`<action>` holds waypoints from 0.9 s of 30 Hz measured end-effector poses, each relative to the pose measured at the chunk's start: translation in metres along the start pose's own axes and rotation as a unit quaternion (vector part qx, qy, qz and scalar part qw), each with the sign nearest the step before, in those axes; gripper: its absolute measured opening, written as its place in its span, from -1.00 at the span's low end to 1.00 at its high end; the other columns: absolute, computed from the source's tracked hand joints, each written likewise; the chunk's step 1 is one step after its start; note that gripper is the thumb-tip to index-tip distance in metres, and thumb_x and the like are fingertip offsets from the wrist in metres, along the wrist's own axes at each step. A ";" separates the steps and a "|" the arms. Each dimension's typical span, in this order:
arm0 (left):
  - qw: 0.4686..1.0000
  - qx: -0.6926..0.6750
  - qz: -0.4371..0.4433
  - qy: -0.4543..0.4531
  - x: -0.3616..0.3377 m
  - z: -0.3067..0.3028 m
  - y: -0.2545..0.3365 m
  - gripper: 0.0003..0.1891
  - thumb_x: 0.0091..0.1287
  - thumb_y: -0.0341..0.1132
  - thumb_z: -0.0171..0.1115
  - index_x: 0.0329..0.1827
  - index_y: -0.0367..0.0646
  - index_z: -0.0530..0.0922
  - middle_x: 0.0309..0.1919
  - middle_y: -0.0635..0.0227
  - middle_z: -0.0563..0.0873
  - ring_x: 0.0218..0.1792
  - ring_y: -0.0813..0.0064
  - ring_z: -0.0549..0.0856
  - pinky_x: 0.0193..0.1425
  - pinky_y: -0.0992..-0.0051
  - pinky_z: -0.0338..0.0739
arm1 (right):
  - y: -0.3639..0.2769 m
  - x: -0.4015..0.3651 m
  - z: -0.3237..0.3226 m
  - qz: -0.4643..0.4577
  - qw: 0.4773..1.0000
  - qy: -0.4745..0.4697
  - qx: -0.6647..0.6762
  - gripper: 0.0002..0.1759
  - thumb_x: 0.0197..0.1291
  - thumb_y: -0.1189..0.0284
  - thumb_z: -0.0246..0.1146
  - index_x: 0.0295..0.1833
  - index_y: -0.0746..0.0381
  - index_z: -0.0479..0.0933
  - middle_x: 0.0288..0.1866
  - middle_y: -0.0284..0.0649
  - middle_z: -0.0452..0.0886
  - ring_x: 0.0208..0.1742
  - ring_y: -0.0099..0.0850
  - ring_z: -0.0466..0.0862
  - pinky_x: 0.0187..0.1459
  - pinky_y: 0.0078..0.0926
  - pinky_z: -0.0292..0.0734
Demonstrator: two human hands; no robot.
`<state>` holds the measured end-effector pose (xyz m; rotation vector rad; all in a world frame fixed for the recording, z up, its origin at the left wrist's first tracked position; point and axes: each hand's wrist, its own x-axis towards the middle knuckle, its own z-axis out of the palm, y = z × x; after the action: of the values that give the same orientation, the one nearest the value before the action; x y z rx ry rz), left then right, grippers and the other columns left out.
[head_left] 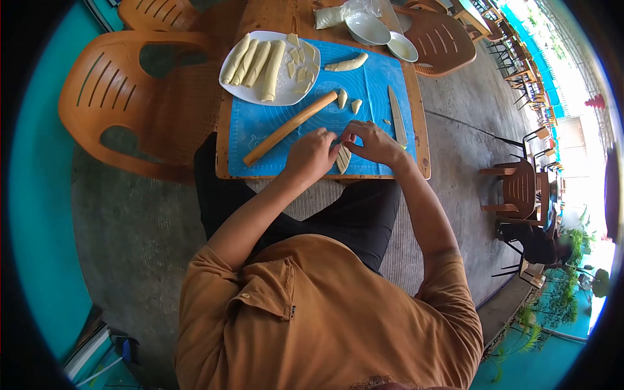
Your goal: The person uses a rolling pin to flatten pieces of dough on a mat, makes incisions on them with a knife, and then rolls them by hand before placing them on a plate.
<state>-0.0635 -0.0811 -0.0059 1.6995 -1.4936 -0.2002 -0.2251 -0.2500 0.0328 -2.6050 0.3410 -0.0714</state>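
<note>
A pale piece of dough with lengthwise slits (pixel 344 160) lies at the near edge of the blue silicone mat (pixel 250 120). My left hand (pixel 314 153) pinches at its upper left side, fingers curled. From the right, my right hand (pixel 372 142) has its fingers bent and closed at the dough's upper end; the fingertips partly hide the dough. A wooden rolling pin (pixel 290 129) lies slantwise left of my hands. Beyond them are small dough pieces (pixel 342 99) and a longer dough roll (pixel 348 63). A knife (pixel 397 117) rests to the right of my right hand.
A white plate (pixel 286 96) holds several dough rolls (pixel 273 70) and cut dough pieces at the mat's far left. Bowls (pixel 368 29) and a plastic bag (pixel 330 17) stand at the table's far end. Brown chairs (pixel 123 97) flank the table; a person (pixel 530 240) sits far right.
</note>
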 end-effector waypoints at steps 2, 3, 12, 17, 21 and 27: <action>0.997 0.013 -0.034 -0.063 0.006 0.008 0.000 -0.79 0.51 -0.20 0.47 -0.02 -0.15 0.76 -0.19 0.22 0.80 -0.13 0.08 0.84 -0.08 0.12 0.74 | 0.004 -0.002 0.004 -0.013 1.000 0.012 0.017 -0.86 0.38 0.44 0.46 -0.01 0.17 0.69 -0.06 -0.22 0.82 0.03 -0.26 0.84 0.31 -0.19 0.58; 0.997 0.013 -0.033 -0.063 0.008 0.012 0.000 -0.79 0.51 -0.20 0.47 -0.02 -0.15 0.76 -0.19 0.22 0.80 -0.13 0.08 0.84 -0.08 0.12 0.74 | 0.004 -0.002 0.004 -0.012 1.000 0.013 0.017 -0.86 0.38 0.44 0.46 -0.01 0.17 0.69 -0.06 -0.22 0.82 0.03 -0.26 0.84 0.31 -0.19 0.58; 0.997 0.024 -0.047 -0.061 0.014 0.025 -0.006 -0.82 0.47 -0.22 0.48 -0.21 -0.13 0.74 -0.23 0.21 0.82 -0.16 0.07 0.86 -0.11 0.09 0.76 | 0.002 -0.007 0.007 -0.034 0.996 0.060 0.055 -0.87 0.35 0.49 0.48 -0.05 0.22 0.69 -0.12 -0.14 0.84 -0.07 -0.15 0.86 0.08 -0.16 0.72; 0.997 0.007 -0.047 -0.060 0.012 0.026 -0.004 -0.85 0.42 -0.28 0.49 -0.22 -0.14 0.71 -0.23 0.21 0.82 -0.16 0.06 0.86 -0.10 0.10 0.77 | 0.002 -0.012 0.006 -0.034 0.994 0.079 0.065 -0.86 0.34 0.53 0.48 -0.04 0.25 0.68 -0.12 -0.13 0.83 -0.07 -0.15 0.86 0.06 -0.20 0.73; 0.997 0.001 -0.050 -0.051 0.011 0.027 -0.004 -0.89 0.43 -0.31 0.45 -0.19 -0.16 0.74 -0.21 0.20 0.84 -0.19 0.05 0.86 -0.11 0.10 0.75 | -0.002 -0.020 0.004 -0.030 0.993 0.092 0.067 -0.84 0.33 0.54 0.50 -0.05 0.27 0.67 -0.12 -0.13 0.83 -0.08 -0.16 0.86 0.04 -0.22 0.74; 0.996 0.005 -0.058 -0.066 0.011 0.026 -0.004 -0.90 0.44 -0.33 0.44 -0.18 -0.16 0.73 -0.20 0.21 0.84 -0.16 0.04 0.85 -0.07 0.09 0.75 | -0.017 -0.038 -0.010 0.016 0.990 0.103 0.094 -0.84 0.38 0.53 0.51 -0.02 0.30 0.69 -0.10 -0.13 0.82 -0.03 -0.21 0.85 0.05 -0.25 0.73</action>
<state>-0.0736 -0.1039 -0.0208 1.8133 -1.4929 -0.3742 -0.2588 -0.2306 0.0506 -2.4083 0.4271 -0.3459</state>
